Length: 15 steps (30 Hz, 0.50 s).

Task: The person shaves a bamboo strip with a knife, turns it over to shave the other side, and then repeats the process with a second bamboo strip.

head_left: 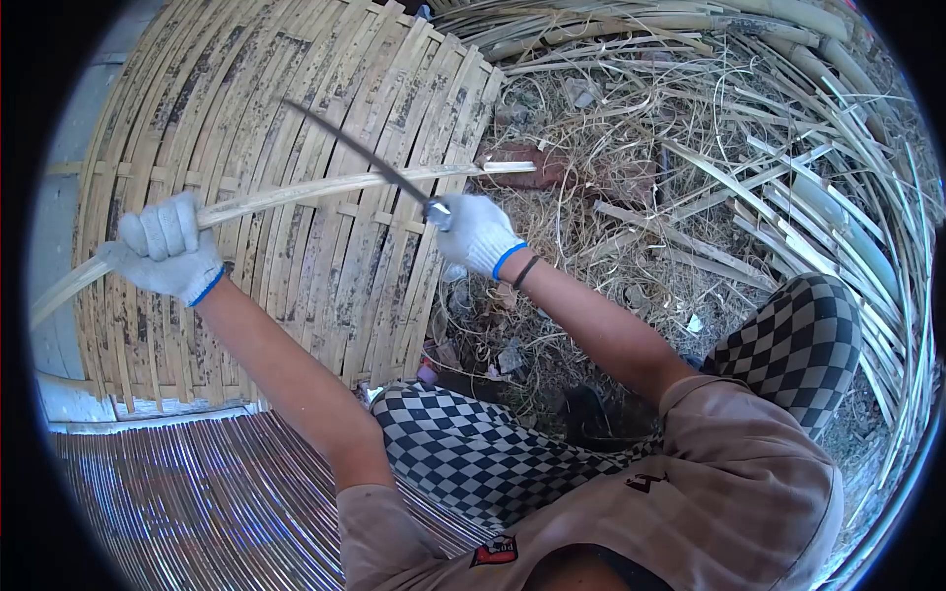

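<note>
My left hand (169,246), in a white glove with a blue cuff, is closed around a long pale bamboo strip (315,187). The strip runs from the lower left edge of the view up to the right, where its end looks split. My right hand (478,231), gloved too, is wrapped round the handle of a long knife (360,150). The dark blade points up and left and crosses the strip, close to my right hand. Whether blade and strip touch, I cannot tell.
A woven bamboo panel (286,89) lies beneath both hands. Shavings (611,128) cover the ground at the right, with piled bamboo strips (818,217) along the edge. A slatted mat (197,492) is at the lower left. A reddish-brown block (623,182) lies among the shavings.
</note>
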Tool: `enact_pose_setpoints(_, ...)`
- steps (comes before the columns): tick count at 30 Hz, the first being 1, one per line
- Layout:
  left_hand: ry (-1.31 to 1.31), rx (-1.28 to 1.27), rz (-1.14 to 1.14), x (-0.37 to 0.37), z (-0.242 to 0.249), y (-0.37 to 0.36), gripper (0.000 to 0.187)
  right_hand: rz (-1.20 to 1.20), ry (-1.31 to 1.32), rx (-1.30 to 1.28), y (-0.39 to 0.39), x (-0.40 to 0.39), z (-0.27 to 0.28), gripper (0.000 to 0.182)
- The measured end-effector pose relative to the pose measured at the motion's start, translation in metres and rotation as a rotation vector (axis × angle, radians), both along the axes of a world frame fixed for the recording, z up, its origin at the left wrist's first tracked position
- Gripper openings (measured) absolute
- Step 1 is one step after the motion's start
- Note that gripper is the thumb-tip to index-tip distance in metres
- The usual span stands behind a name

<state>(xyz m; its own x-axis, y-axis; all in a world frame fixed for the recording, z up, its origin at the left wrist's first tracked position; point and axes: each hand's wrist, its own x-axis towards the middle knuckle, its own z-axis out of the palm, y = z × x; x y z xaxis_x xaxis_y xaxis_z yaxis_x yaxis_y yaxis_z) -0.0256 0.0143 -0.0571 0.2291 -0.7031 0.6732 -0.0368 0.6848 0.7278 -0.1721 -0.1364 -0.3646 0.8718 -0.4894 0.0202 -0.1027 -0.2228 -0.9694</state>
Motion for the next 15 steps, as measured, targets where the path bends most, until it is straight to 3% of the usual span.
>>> enact_pose_setpoints(3,-0.009,0.011,-0.075,-0.003,0.001,-0.007,0.065,0.069,-0.062,-0.152,-0.001,0.000,0.000,0.029)
enact_pose_setpoints(5,-0.020,0.022,-0.104,-0.013,0.000,-0.012,0.069,0.025,-0.021,-0.154,-0.015,0.005,-0.051,0.031)
enact_pose_setpoints(7,-0.010,0.023,-0.028,-0.010,-0.001,-0.005,0.065,-0.132,0.090,0.010,-0.026,0.010,-0.159,0.036)
enact_pose_setpoints(9,-0.019,0.016,0.017,-0.005,-0.003,0.001,0.064,-0.059,0.437,-0.025,-0.046,0.008,-0.196,0.029)
enact_pose_setpoints(12,-0.018,0.025,0.041,0.003,-0.004,0.007,0.064,-0.116,0.281,0.291,-0.023,0.014,-0.143,0.041)
enact_pose_setpoints(13,-0.013,0.014,0.035,0.008,-0.001,0.004,0.064,-0.165,0.298,0.272,-0.014,0.026,-0.129,0.040)
enact_pose_setpoints(14,-0.002,0.014,0.035,0.011,0.000,0.002,0.063,-0.117,0.169,0.051,-0.011,0.015,-0.098,0.039)
enact_pose_setpoints(15,0.001,0.019,0.064,0.013,0.001,0.003,0.064,-0.042,0.115,0.045,-0.009,0.012,-0.067,0.035)
